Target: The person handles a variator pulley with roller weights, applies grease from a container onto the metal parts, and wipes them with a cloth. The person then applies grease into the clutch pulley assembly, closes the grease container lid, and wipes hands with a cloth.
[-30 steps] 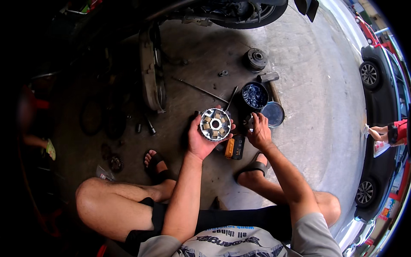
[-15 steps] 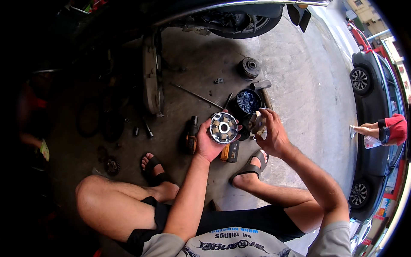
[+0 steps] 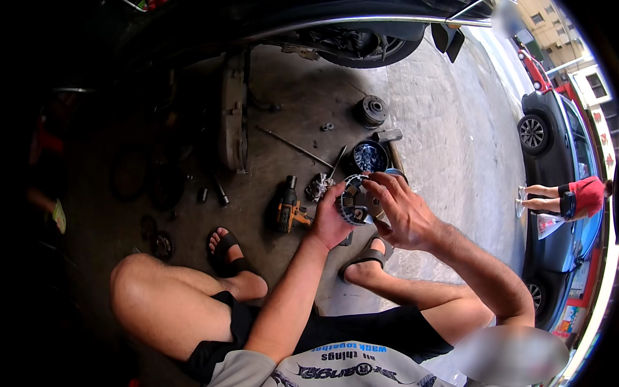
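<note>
The left hand (image 3: 329,227) holds a round metal part (image 3: 351,198) by its toothed rim, fingers closed on the outer edge. The part is raised above the floor, in front of the person and between both hands, its open face turned toward the right hand (image 3: 407,216). The right hand's fingers are bent in a narrow grip around a metal plate (image 3: 375,201), mostly covered by the fingers; whether its edge touches the round part cannot be told.

Floor items sit close on the far side of the hands. A grease tin (image 3: 369,157) stands just beyond the right hand, its open rim upward, with a hammer (image 3: 388,135) beside it. A drum-shaped part (image 3: 372,111) lies farther out. A thin rod (image 3: 296,145) runs slantwise toward the tin. A crumpled shiny item (image 3: 320,187) is near the left hand's fingers; a black and orange power driver (image 3: 288,206) lies to their left.

At left, the edge of a long casing (image 3: 233,116) bounds the working space; the sandals (image 3: 229,251) bound the near side. To the right, pale concrete floor (image 3: 458,155) extends from the hammer to a parked dark car (image 3: 554,168), giving the widest lateral room.
</note>
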A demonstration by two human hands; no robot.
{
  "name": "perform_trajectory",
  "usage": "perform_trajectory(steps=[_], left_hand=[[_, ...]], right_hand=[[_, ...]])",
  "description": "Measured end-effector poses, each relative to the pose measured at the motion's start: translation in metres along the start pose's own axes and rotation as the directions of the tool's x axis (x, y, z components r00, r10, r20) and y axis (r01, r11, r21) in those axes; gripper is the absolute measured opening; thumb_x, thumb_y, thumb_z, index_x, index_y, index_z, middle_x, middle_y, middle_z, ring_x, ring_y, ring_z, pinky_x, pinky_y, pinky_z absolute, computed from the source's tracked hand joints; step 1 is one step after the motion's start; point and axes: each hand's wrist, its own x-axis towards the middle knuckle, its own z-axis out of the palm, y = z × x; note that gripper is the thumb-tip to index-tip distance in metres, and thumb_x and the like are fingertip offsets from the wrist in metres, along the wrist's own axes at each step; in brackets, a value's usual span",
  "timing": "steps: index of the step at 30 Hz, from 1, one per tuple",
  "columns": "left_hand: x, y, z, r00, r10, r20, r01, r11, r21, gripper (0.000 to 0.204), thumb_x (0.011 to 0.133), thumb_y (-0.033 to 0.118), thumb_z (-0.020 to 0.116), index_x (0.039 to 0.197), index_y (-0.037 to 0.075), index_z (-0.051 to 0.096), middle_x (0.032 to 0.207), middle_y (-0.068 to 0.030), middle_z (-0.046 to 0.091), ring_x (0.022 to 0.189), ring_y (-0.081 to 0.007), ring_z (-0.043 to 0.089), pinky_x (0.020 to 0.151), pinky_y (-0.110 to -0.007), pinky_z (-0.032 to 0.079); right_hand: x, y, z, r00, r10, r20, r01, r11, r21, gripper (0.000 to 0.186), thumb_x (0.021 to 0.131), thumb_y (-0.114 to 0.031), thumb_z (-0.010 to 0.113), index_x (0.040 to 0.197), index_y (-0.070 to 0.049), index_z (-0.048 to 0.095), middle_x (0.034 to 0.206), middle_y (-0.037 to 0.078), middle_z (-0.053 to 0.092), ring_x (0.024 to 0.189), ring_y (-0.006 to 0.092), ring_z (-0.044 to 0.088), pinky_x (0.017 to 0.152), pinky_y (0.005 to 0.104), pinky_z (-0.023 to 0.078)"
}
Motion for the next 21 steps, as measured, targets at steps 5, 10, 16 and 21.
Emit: perform_trajectory(steps=[5, 10, 16, 21], left_hand=[[-0.0002, -0.0016, -0.0047, 1.000, -0.010, 0.014, 0.010, 1.000, -0.001, 0.044, 0.100, 0.045, 0.048, 0.127, 0.014, 0.063, 0.124, -0.0055, 0.069, 0.117, -0.0225, 0.064, 0.098, -0.043, 0.049], [-0.0015, -0.0024, -0.0031, 0.999, -0.039, 0.018, 0.040, 0.999, -0.009, 0.044, 0.100, 0.045, 0.048, 0.126, 0.013, 0.063, 0.122, -0.0053, 0.070, 0.115, -0.0220, 0.065, 0.097, -0.042, 0.050], [-0.0027, -0.0037, -0.0021, 0.999, -0.038, 0.024, 0.038, 0.999, -0.029, 0.041, 0.100, 0.043, 0.048, 0.124, 0.014, 0.064, 0.120, -0.0053, 0.071, 0.114, -0.0218, 0.065, 0.095, -0.040, 0.051], [-0.0015, -0.0051, -0.0046, 0.999, -0.029, 0.037, 0.031, 0.999, -0.037, 0.041, 0.100, 0.043, 0.048, 0.125, 0.014, 0.063, 0.121, -0.0055, 0.070, 0.114, -0.0219, 0.065, 0.096, -0.041, 0.051]], right_hand=[[0.0025, -0.0039, -0.0013, 1.000, -0.017, 0.010, 0.017, 1.000, -0.012, 0.088, 0.067, 0.004, 0.073, 0.146, 0.000, 0.034, 0.137, 0.026, 0.046, 0.119, 0.0421, 0.052, 0.098, 0.0461, 0.050], [0.0037, -0.0053, -0.0033, 1.000, -0.011, 0.009, 0.011, 1.000, -0.008, 0.086, 0.067, 0.004, 0.073, 0.144, 0.001, 0.036, 0.135, 0.025, 0.047, 0.117, 0.0414, 0.053, 0.097, 0.0456, 0.050], [0.0038, -0.0059, -0.0005, 1.000, -0.022, 0.006, 0.022, 1.000, -0.009, 0.084, 0.067, 0.004, 0.073, 0.143, 0.000, 0.037, 0.133, 0.024, 0.048, 0.118, 0.0404, 0.054, 0.099, 0.0459, 0.048], [0.0029, -0.0034, 0.0006, 0.999, -0.032, 0.011, 0.032, 0.999, -0.016, 0.084, 0.067, 0.004, 0.072, 0.143, 0.000, 0.037, 0.134, 0.024, 0.047, 0.118, 0.0403, 0.053, 0.100, 0.0461, 0.047]])
